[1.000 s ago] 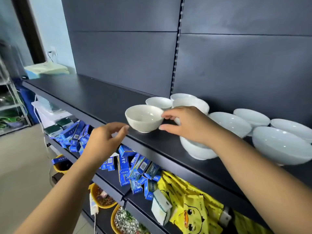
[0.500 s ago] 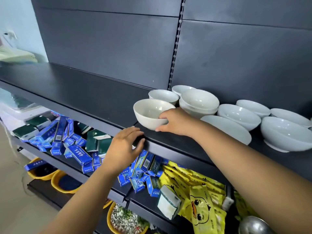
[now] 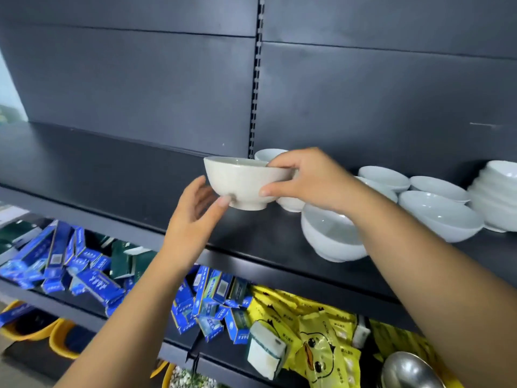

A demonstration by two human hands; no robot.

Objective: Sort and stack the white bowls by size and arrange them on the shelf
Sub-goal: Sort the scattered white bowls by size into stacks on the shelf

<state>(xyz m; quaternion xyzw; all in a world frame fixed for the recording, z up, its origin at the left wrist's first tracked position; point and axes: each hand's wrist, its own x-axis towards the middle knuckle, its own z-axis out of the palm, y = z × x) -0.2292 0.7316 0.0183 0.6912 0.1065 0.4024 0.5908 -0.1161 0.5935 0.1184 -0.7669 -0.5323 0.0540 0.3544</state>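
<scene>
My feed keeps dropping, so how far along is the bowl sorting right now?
Done: one stack of bowls stands at the far right. In hand: the right hand pinches the small bowl by its rim, apparently off the shelf, the left hand touching its lower side. Left: wide bowls sit singly beside the stack, and a small one behind the held bowl.

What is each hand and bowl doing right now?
Cream bowl, upright, held off the shelf.
Right hand, gripping the cream bowl's side and rim.
Left hand, open, thumb touching the cream bowl's underside.
Deep white bowl, upright on the shelf, empty.
Bowl stack, nested at the far right.
Blue boxes, jumbled in a heap.
</scene>
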